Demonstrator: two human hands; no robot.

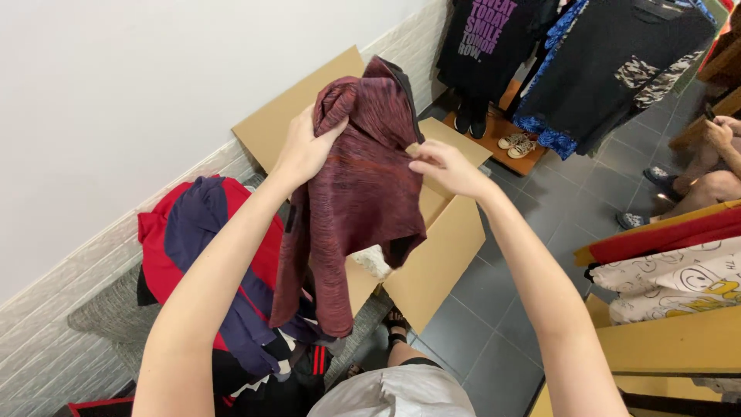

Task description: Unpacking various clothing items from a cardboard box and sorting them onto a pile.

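A dark red, heathered garment (355,193) hangs in the air above an open cardboard box (444,255). My left hand (305,147) grips its upper left part near the collar. My right hand (444,166) pinches its right edge between thumb and fingers. The cloth droops down over a pile of clothes (204,247), red and navy, lying on a grey seat (108,313) by the wall.
Dark shirts (610,62) hang on a rack at the back right, with small shoes (519,144) on a wooden board below. Another person's legs and arm (706,174) show at the right edge. Folded fabrics (671,270) lie on a yellow surface at right. Grey tile floor.
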